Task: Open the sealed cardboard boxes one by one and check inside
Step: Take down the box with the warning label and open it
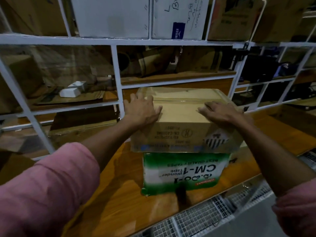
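Observation:
A brown cardboard box (181, 117) with clear tape along its top seam sits stacked on a green and white box (183, 173) printed "CM-1 Tape". Both stand on a wooden shelf board (119, 194). My left hand (142, 110) rests flat on the left end of the brown box's top, fingers spread over the far left corner. Resting on the right part of the top is my right hand (220, 113), its fingers pointing left toward the taped seam. The top flaps lie closed.
A white metal rack frame (118, 74) stands just behind the boxes, with cardboard cartons and small white items on shelves beyond it. White cartons (177, 17) sit on the upper level. A wire mesh panel (196, 218) runs below the board's front edge.

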A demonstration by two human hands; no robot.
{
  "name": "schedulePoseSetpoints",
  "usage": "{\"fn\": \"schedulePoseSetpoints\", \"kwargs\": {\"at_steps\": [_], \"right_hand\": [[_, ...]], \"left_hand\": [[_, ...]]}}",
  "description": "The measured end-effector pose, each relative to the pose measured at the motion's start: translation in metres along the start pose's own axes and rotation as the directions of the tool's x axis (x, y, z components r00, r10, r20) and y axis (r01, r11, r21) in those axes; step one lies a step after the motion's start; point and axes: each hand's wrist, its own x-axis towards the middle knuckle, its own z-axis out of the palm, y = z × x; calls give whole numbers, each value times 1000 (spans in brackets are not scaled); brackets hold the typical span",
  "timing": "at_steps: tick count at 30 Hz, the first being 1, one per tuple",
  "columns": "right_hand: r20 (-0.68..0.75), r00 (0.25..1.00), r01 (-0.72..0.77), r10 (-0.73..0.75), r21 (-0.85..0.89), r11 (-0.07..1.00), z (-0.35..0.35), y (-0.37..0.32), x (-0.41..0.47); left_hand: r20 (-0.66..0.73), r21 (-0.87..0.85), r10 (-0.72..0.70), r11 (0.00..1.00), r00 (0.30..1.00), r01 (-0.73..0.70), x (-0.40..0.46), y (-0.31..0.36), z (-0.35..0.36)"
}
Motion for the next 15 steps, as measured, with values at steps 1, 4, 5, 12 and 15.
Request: {"fn": "schedulePoseSetpoints", "kwargs": {"at_steps": [1,4,5,12,15], "right_hand": [[14,1000,10,-10,-6,1000,-4,4,4],[51,998,35,-37,26,999,-9,20,24],[54,998,29,-32,42,999,-10,24,29],[12,998,59,-60,106,993,-8,38,54],[-68,990,133,-124,159,978,-9,36,54]], "left_hand": [[16,7,-24,1000,1000,24,7,2,1],[26,-3,-91,996,996,91,25,3,3],[36,-30,-109,993,993,111,30,3,4],[222,-334,-183,909,958,251,57,-13,20],[195,-334,-204,906,959,260,51,-21,17]]}}
